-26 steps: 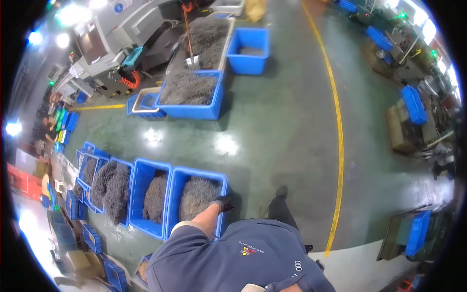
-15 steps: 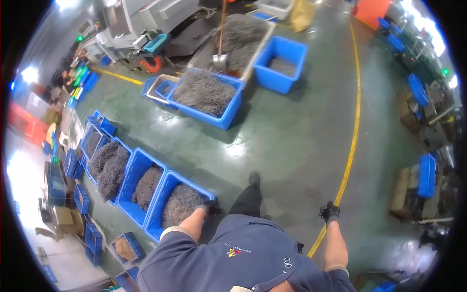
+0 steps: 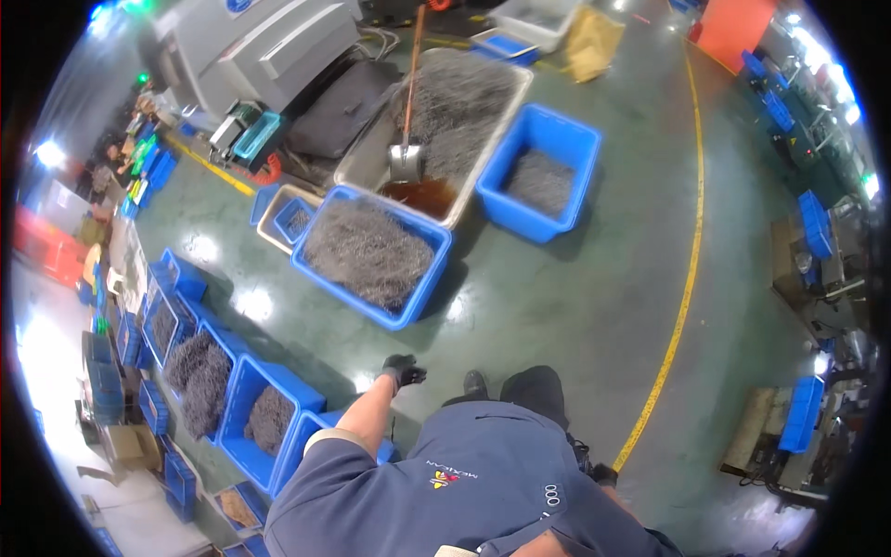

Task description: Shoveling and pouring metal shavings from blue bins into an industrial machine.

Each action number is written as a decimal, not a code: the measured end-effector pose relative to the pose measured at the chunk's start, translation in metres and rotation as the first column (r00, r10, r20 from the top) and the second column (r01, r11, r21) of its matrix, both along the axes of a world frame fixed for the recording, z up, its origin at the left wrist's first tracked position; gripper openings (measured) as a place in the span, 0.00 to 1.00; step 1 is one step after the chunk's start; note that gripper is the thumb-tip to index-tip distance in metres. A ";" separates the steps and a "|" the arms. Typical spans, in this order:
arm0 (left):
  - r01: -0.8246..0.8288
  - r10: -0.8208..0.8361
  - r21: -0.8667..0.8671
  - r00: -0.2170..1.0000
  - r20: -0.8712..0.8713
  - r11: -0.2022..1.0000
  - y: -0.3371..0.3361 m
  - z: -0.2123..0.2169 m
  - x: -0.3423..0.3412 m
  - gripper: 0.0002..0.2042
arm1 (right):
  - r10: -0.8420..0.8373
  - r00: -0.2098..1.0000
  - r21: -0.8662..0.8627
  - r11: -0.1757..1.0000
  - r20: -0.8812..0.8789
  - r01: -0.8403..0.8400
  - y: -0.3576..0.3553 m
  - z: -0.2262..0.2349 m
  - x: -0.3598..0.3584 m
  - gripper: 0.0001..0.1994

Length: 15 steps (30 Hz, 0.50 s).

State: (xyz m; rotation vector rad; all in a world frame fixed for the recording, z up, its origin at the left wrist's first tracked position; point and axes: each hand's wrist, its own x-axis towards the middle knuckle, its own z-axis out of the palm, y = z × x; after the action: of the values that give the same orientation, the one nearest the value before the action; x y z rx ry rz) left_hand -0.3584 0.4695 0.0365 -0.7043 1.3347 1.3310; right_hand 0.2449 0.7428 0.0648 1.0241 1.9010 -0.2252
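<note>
My left hand [image 3: 405,370] wears a dark glove and swings forward over the floor, its fingers apart and nothing in them. Ahead of it stands a blue tub [image 3: 436,279] heaped with grey metal shavings [image 3: 367,251]; a gap separates the hand from the tub. My right hand [image 3: 604,476], also dark-gloved, hangs low at my side; my body and arm hide most of it, fingers included. Beyond the tub, a shovel [image 3: 406,163] with a reddish handle leans in a large pale bin [image 3: 512,97] holding more shavings and brown liquid.
Another blue tub [image 3: 579,190], with shavings low inside, stands right of the pale bin. At left runs a row of blue tubs [image 3: 243,418] of shavings. A yellow floor line [image 3: 688,297] passes on my right. Grey machinery [image 3: 278,56] fills the far left.
I have walked forward, so the heaped tub and pale bin are nearer. My left hand has swung ahead, away from the left row of tubs; my right hand has dropped back beside my body.
</note>
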 end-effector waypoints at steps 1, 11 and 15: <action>-0.026 0.025 0.079 1.000 0.006 0.997 0.035 0.014 -0.026 0.10 | -0.036 0.999 -0.116 0.992 0.030 0.039 0.013 -0.003 -0.003 0.17; -0.096 0.094 0.012 0.991 0.093 0.995 0.311 -0.016 -0.183 0.12 | 0.084 0.721 0.156 0.987 -0.688 0.033 0.289 -0.065 -0.174 0.18; 0.319 -0.333 -0.097 0.876 -0.350 0.943 0.414 -0.021 -0.235 0.11 | -0.900 -0.063 -0.508 0.185 -0.431 0.841 0.454 -0.016 -0.272 0.22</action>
State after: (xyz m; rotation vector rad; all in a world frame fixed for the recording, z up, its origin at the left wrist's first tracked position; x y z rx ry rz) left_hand -0.5936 0.8836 0.0155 -0.2390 1.6916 1.1953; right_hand -0.0275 1.1972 0.0484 2.2785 1.3317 -1.6918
